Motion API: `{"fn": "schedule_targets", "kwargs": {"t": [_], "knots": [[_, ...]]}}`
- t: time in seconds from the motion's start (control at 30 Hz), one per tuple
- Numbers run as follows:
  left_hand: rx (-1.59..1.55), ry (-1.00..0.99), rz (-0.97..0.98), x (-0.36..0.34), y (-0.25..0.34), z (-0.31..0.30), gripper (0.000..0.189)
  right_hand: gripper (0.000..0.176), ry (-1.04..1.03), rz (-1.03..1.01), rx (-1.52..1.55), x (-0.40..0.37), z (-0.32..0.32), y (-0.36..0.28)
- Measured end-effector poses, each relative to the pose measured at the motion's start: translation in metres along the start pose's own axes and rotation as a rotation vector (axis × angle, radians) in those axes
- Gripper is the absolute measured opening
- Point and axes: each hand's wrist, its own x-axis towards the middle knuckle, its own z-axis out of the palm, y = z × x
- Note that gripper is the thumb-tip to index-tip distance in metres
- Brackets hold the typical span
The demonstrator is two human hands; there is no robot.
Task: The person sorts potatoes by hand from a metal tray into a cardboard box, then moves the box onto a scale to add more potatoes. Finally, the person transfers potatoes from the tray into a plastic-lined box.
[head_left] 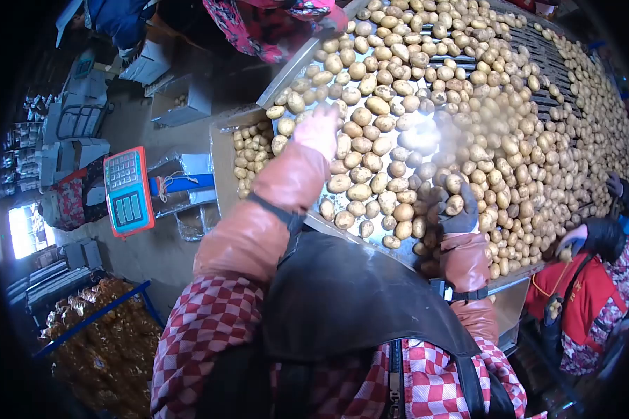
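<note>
Many potatoes [377,105] lie spread over a metal sorting table [405,133]. My left hand [318,131] reaches over the table's left part, among potatoes; glare and blur hide its fingers. My right hand [457,208], in a dark glove, is near the table's front edge, its fingers curled around a potato [454,204]. Another potato touches the fingertips just above. Brown sleeve covers reach up both my forearms. Left of the table, below my left hand, an open cardboard box [223,157] holds more potatoes.
A scale [128,190] with a keypad stands at the left, near cardboard boxes [182,98]. A co-worker in a red vest [573,286] is at the right; another in a pink patterned sleeve [272,28] is across the top. A brown heap [101,342] lies lower left.
</note>
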Motion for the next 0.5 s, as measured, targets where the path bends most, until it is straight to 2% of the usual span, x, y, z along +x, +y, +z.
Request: {"fn": "schedule_targets", "kwargs": {"t": [0.03, 0.07, 0.17, 0.23, 0.27, 0.37, 0.5], "knots": [[0.043, 0.004, -0.038, 0.013, -0.007, 0.0, 0.051, 0.045, -0.05, 0.005, -0.059, -0.002, 0.012, -0.002], [0.05, 0.006, -0.037, 0.024, -0.011, 0.006, 0.051, 0.045, -0.088, 0.052, 0.023, 0.0, 0.023, 0.001], [0.092, -0.112, -0.093, 0.042, -0.008, 0.011, 0.052, 0.047, -0.146, 0.109, 0.092, 0.01, 0.028, 0.011], [-0.027, -0.179, -0.209, 0.041, 0.0, 0.008, 0.06, 0.053, -0.158, 0.328, 0.323, 0.012, 0.034, 0.01], [-0.142, -0.198, -0.234, 0.043, -0.003, 0.011, 0.065, 0.053, -0.151, 0.326, 0.331, 0.014, 0.036, 0.011], [-0.229, -0.152, -0.192, 0.029, -0.007, 0.013, 0.067, 0.051, -0.226, 0.342, 0.313, 0.021, 0.042, 0.017], [-0.192, -0.139, -0.197, 0.036, -0.008, 0.033, 0.069, 0.05, -0.179, 0.37, 0.288, 0.025, 0.047, 0.027]]}}
